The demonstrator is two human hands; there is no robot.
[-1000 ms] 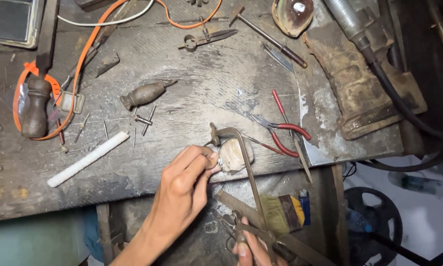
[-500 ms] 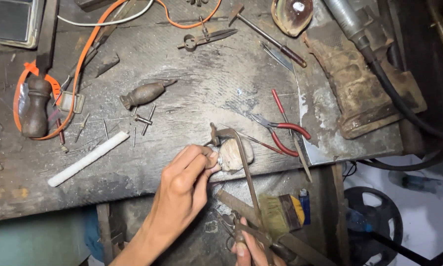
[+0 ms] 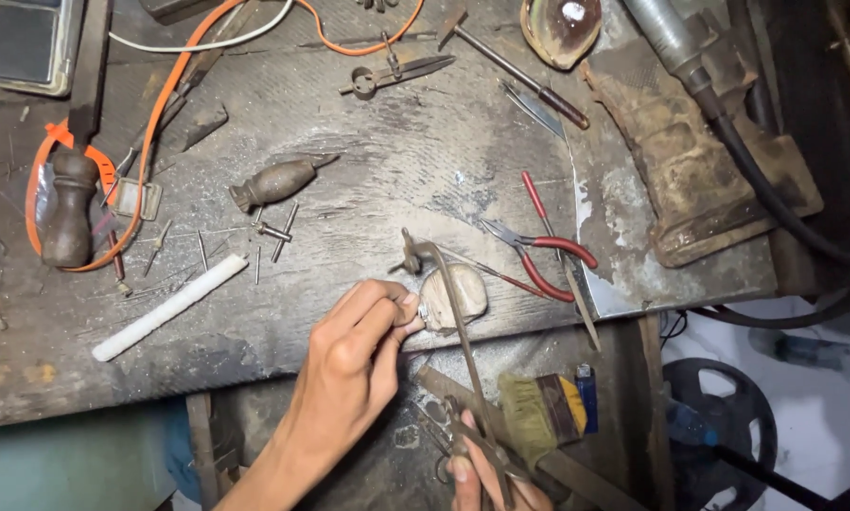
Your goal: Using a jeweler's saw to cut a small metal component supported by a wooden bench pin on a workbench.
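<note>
A small metal piece (image 3: 424, 313) is pinched between the thumb and fingertips of the left hand (image 3: 354, 345) and is held against a pale, rounded bench peg (image 3: 456, 295) at the front edge of the worn wooden workbench (image 3: 368, 170). A jeweller's saw frame (image 3: 448, 312) is seen arching over the peg, its upper end near the bench top and its handle gripped below by the right hand (image 3: 486, 478), whose fingers are closed around it at the bottom of the view. Red-handled pliers (image 3: 538, 251) are laid just to the right of the peg, and a brush (image 3: 543, 412) with yellowish bristles is seen on the lower shelf beside the saw. Further left on the bench, a white stick (image 3: 171, 308), a dark wooden-handled tool (image 3: 275, 183) and scattered small nails (image 3: 273, 232) are spread, while an orange cable (image 3: 150, 114) is looped round a wooden handle (image 3: 65, 210) at the far left.
</note>
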